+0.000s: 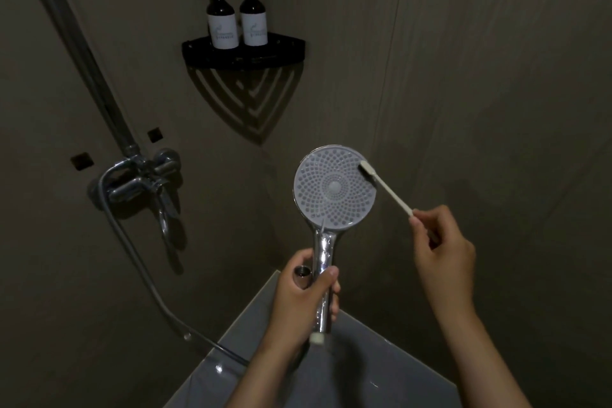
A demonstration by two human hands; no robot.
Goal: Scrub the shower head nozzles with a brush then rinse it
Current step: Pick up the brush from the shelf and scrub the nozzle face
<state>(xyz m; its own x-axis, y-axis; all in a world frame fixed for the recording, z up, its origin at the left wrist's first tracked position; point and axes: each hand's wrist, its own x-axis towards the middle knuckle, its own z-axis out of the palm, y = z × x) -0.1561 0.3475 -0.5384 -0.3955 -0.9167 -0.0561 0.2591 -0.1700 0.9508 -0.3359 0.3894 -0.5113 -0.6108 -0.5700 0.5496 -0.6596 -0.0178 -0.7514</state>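
Chrome glinted dimly along the handle of the shower head point(334, 189). The left hand point(298, 301) held it upright in mid-air, fingers and thumb wrapped round the lower handle, with the round pale nozzle face turned toward the camera. The right hand point(443, 252) pinched the far end of a slim cream brush point(385, 187) between thumb and fingertips. The brush slanted up and to the left, and its bristled head lay against the upper right rim of the nozzle face. The rest of the face, from centre to left edge, was uncovered.

The hose point(145, 275) dropped from the mixer tap point(142, 179) on the left wall and curved toward the near edge of a grey glossy surface point(381, 358) beneath both forearms. Where it joined the handle could not be seen. A riser pipe point(82, 53) climbed from the tap toward the upper left corner. Open air lay between the shower head and the tap, and plain wall point(496, 76) stood behind the brush on the right. High in the corner, well above the shower head, a black corner shelf point(291, 50) carried two dark pump bottles point(222, 20) side by side, close together.
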